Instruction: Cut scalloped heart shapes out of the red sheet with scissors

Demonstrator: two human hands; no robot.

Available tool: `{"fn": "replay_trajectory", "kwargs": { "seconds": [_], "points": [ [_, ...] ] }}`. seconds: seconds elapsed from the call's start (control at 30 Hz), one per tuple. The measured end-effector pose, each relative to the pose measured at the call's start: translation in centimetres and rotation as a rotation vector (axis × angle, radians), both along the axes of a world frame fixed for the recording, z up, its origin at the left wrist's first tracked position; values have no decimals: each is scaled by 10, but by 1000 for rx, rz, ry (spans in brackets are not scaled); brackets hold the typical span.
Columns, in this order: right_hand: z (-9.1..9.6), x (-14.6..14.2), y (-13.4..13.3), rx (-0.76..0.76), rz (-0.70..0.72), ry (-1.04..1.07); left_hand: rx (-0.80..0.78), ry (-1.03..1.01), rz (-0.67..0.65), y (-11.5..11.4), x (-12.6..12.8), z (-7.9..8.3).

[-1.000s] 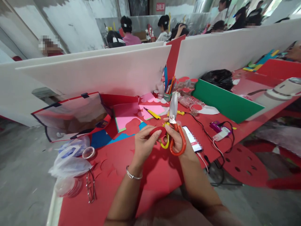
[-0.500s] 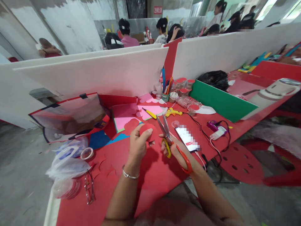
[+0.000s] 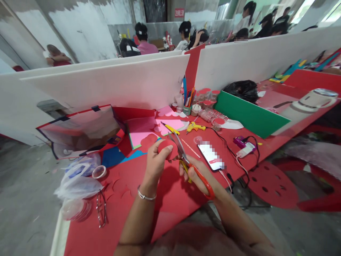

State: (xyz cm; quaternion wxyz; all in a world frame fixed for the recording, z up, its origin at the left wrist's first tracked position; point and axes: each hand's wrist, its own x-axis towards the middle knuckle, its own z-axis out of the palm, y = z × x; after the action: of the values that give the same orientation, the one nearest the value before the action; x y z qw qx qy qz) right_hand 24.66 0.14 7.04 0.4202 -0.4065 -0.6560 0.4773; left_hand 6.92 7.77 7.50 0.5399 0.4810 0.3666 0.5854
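Note:
Between the thumb and fingers of my left hand (image 3: 157, 160) is a round piece of red paper (image 3: 168, 146), held up over the red tabletop (image 3: 170, 195). My right hand (image 3: 193, 174) is wrapped round scissors (image 3: 183, 153) with one orange and one yellow handle. The blades point up and left, slightly parted, at the right edge of the red paper. Whether the paper lies between the blades I cannot tell. Behind my hands lie a yellow utility knife (image 3: 170, 128), pink paper sheets (image 3: 141, 128) and more cut red paper (image 3: 148, 142).
A phone (image 3: 210, 156) with a cable lies right of my hands, near a yellow glue gun (image 3: 195, 127). Eyeglasses (image 3: 101, 208), a plastic bag (image 3: 77, 185) and stacked clear lids (image 3: 76, 209) sit at left. A green board (image 3: 250, 113) and white partition (image 3: 119, 81) stand behind.
The scissors have moved left to the edge of the red paper, and their blades have tilted further left. My left hand stays nearly in place with the paper.

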Motion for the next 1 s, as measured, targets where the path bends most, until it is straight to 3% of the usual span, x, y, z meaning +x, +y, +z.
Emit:
{"fn": "replay_trajectory", "kwargs": {
  "seconds": [0.2,1.0],
  "points": [
    [8,-1,-3,4,2,-5,13,23,-4,-3,-1,3],
    [0,-4,-4,-59,-18,57,38,34,-9,-3,-5,6]
  ]
}}
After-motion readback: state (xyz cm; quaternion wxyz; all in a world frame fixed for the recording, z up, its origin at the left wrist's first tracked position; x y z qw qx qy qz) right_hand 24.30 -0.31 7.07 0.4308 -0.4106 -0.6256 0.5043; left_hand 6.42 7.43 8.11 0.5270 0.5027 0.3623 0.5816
